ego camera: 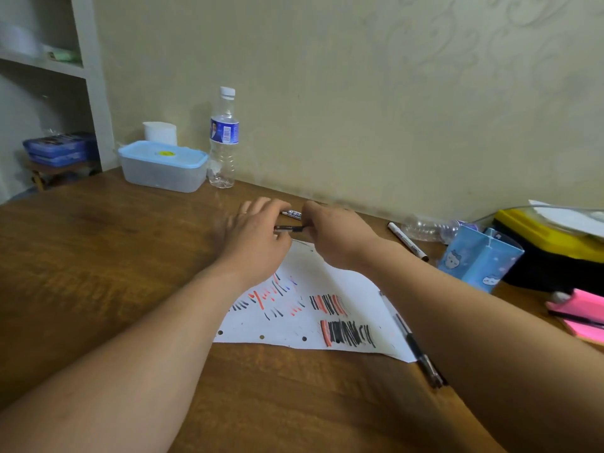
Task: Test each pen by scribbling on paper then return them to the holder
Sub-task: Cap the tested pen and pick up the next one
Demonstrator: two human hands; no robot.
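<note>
Pen [291,228] is pinched at both ends by left hand [255,237] and right hand [333,238], probably for uncapping over the paper [330,282].

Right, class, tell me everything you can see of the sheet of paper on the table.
The sheet of paper is white, lying flat on the wooden table. Round punch holes line its near edge. Short red, black and blue scribbles mark it. A black pen lies across its right edge; its far corner disappears under the left hand.
</note>
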